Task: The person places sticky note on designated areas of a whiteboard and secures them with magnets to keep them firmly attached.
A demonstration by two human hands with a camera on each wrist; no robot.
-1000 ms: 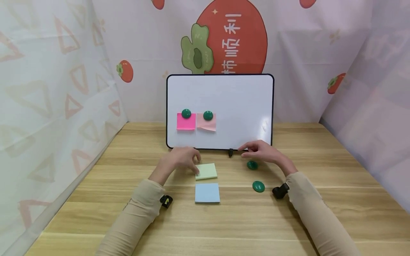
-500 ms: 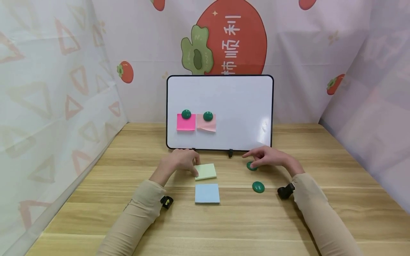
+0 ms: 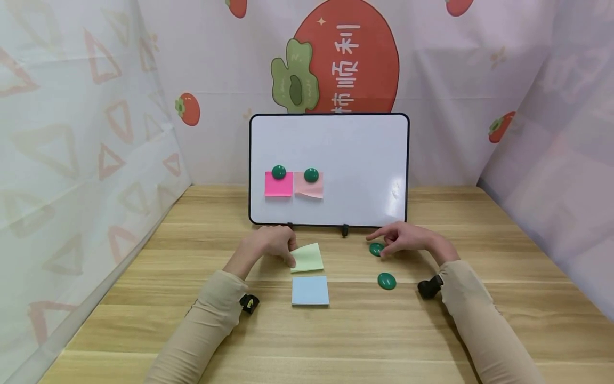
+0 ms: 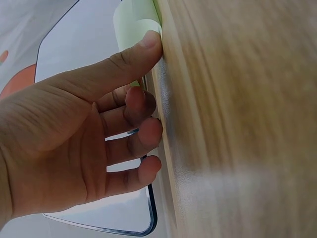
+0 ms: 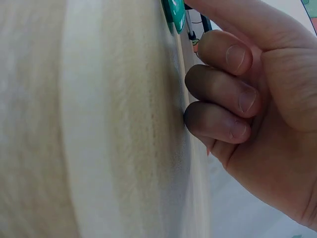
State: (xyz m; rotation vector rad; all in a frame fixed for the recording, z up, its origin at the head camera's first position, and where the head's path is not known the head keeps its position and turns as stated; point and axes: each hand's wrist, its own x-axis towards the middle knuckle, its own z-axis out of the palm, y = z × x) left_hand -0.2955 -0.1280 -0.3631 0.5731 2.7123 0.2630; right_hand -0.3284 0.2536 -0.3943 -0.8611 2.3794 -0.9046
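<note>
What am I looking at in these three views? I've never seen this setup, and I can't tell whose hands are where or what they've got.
No machine here: a person works with two bare hands, wearing one camera on the head and one on each wrist.

The head view looks down on a wooden table with a small whiteboard standing at the back. Two notes, a bright pink note and a pale pink note, are each pinned to it by a green magnet.

The left hand pinches the corner of a green sticky note, lifting its edge; the left wrist view shows the thumb under that note. A blue sticky note lies nearer the person.

The right hand grips a green magnet, seen edge-on in the right wrist view. A second loose magnet lies untouched nearby.
</note>
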